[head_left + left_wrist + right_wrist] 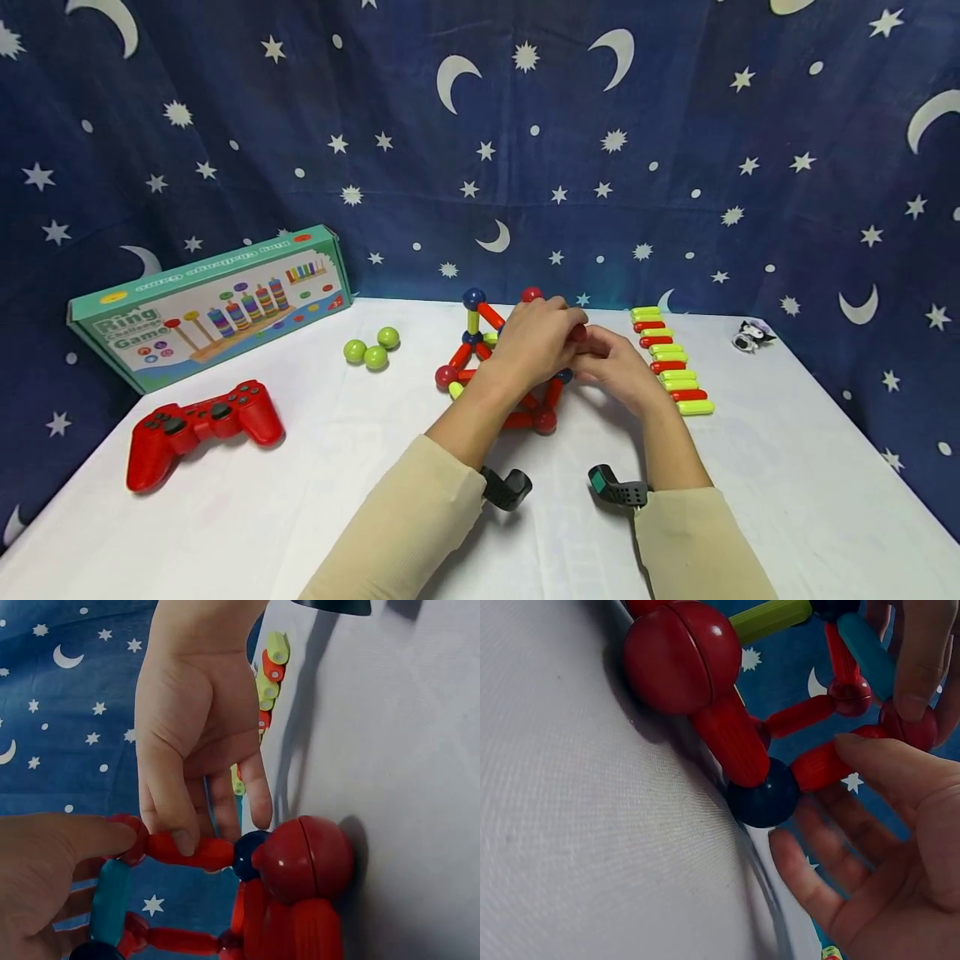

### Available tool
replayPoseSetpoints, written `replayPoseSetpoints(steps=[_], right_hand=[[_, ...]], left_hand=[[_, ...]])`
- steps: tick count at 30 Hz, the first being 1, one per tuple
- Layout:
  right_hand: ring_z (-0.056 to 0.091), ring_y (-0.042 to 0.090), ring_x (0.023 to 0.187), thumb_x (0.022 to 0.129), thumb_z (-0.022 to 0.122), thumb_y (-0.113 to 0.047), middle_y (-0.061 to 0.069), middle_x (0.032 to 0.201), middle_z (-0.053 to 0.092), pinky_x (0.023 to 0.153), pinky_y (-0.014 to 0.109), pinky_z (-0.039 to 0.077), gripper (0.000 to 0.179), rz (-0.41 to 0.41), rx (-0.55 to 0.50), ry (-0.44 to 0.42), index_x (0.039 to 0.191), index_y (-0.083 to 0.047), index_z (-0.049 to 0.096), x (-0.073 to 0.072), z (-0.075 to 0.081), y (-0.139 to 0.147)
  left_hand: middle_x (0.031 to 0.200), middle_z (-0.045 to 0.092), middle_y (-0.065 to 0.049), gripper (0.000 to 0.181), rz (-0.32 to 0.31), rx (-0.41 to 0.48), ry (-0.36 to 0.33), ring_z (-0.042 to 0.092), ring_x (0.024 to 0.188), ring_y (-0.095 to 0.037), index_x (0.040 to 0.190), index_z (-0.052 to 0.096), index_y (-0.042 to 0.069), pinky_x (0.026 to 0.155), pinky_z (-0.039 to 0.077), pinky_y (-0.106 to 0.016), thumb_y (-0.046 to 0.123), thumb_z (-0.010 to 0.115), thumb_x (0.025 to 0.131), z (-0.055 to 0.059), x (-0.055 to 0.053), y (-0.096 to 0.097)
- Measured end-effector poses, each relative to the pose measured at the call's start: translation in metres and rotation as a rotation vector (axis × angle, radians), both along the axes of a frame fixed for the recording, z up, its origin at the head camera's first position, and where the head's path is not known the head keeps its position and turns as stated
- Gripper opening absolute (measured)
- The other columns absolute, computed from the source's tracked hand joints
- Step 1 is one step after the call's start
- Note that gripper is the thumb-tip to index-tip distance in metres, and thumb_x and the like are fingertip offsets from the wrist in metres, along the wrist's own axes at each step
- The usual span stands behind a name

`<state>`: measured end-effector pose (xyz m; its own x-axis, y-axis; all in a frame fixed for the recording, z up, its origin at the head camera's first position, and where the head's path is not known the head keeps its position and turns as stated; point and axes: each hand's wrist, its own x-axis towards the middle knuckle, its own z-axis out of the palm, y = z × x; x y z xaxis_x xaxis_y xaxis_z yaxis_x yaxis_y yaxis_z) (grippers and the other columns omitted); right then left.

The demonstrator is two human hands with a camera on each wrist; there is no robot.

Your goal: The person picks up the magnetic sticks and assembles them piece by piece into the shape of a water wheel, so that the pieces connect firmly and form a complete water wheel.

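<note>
A ball-and-rod building-toy frame (545,419) of red and blue balls with red, yellow-green and light blue rods stands on the table. My left hand (536,337) reaches over it and pinches a red ball (909,724) at an upper corner. From the right, my right hand (611,367) pinches a red rod (191,851) between thumb and fingers. That rod runs from the held ball down to a dark blue ball (763,793). A light blue rod (110,901) also meets the held ball. In the head view, my hands and forearm hide part of the frame.
Yellow-green and red rods (667,356) lie in a column on the right, beside a small black-and-white figure (752,335). Several green balls (377,357) sit left of the frame. Farther left are a red game controller (206,429) and a game box (217,304).
</note>
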<state>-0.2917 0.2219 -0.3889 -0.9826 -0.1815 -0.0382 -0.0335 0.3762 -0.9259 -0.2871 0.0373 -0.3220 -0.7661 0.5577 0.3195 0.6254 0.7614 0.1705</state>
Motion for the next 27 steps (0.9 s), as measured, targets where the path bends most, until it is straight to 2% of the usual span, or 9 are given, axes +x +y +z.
replayPoseSetpoints(steps=[3,5,8,12,15,19,21,24,27], right_hand=[[0.059,0.03,0.124,0.097,0.07,-0.022,0.019,0.139,0.061,0.103,0.045,0.055,0.044,-0.001,-0.009,-0.031,0.136,-0.006,0.059,0.0,-0.002,0.0],[0.059,0.031,0.126,0.096,0.073,-0.023,0.017,0.14,0.061,0.104,0.046,0.055,0.045,-0.01,0.004,-0.047,0.136,-0.008,0.059,0.0,-0.004,0.001],[0.059,0.032,0.126,0.093,0.076,-0.024,0.016,0.138,0.063,0.103,0.045,0.055,0.046,-0.026,0.026,-0.061,0.135,-0.01,0.061,0.001,-0.004,0.001],[0.058,0.034,0.127,0.092,0.077,-0.025,0.016,0.138,0.063,0.1,0.043,0.056,0.048,-0.034,0.072,-0.065,0.135,-0.012,0.063,0.0,-0.002,0.002],[0.057,0.034,0.128,0.092,0.077,-0.025,0.016,0.139,0.062,0.098,0.041,0.057,0.049,-0.038,0.103,-0.072,0.137,-0.013,0.062,0.0,0.0,0.003],[0.057,0.035,0.127,0.092,0.076,-0.023,0.018,0.14,0.062,0.092,0.036,0.058,0.052,-0.026,0.138,-0.078,0.141,-0.011,0.061,0.0,-0.001,0.003],[0.058,0.035,0.125,0.093,0.076,-0.021,0.019,0.14,0.062,0.088,0.033,0.059,0.052,-0.014,0.152,-0.074,0.14,-0.009,0.061,0.0,-0.002,0.003],[0.059,0.036,0.124,0.091,0.077,-0.022,0.021,0.141,0.06,0.086,0.034,0.059,0.054,0.001,0.179,-0.088,0.14,-0.008,0.059,0.001,-0.001,0.002],[0.063,0.032,0.109,0.088,0.08,-0.026,0.021,0.137,0.059,0.083,0.033,0.058,0.063,0.031,0.235,-0.14,0.141,-0.006,0.051,0.003,0.004,0.001]], left_hand=[[0.119,0.071,0.0,0.038,0.004,0.051,0.012,0.062,0.112,-0.019,0.134,0.07,0.022,0.099,0.049,-0.035,0.026,0.072,0.097,-0.002,0.001,-0.006],[0.122,0.071,-0.001,0.037,0.011,0.152,0.023,0.061,0.119,-0.021,0.134,0.069,0.02,0.105,0.048,-0.038,0.026,0.069,0.098,-0.003,0.002,-0.014],[0.122,0.073,-0.004,0.032,0.049,0.418,0.06,0.062,0.118,-0.024,0.129,0.072,0.015,0.105,0.05,-0.041,0.021,0.066,0.098,-0.009,0.002,-0.033],[0.112,0.075,-0.011,0.028,0.16,0.78,0.103,0.067,0.104,-0.029,0.121,0.074,0.006,0.094,0.054,-0.045,0.01,0.061,0.096,-0.021,-0.004,-0.064],[0.114,0.074,-0.014,0.033,0.259,0.924,0.0,0.069,0.104,-0.029,0.127,0.07,0.008,0.094,0.054,-0.046,0.01,0.059,0.096,-0.028,-0.01,-0.082],[0.129,0.068,-0.013,0.041,0.363,0.924,-0.243,0.065,0.117,-0.03,0.138,0.063,0.012,0.102,0.053,-0.046,0.015,0.059,0.097,-0.04,-0.015,-0.097],[0.136,0.064,-0.013,0.046,0.372,0.882,-0.33,0.061,0.124,-0.032,0.143,0.059,0.013,0.108,0.05,-0.048,0.014,0.058,0.096,-0.047,-0.019,-0.101],[0.147,0.056,-0.015,0.058,0.33,0.82,-0.437,0.054,0.136,-0.035,0.151,0.05,0.013,0.116,0.043,-0.051,0.01,0.056,0.093,-0.058,-0.025,-0.106],[0.156,0.048,-0.017,0.068,0.255,0.768,-0.546,0.047,0.145,-0.037,0.158,0.039,0.011,0.122,0.036,-0.052,0.007,0.054,0.092,-0.067,-0.03,-0.108]])
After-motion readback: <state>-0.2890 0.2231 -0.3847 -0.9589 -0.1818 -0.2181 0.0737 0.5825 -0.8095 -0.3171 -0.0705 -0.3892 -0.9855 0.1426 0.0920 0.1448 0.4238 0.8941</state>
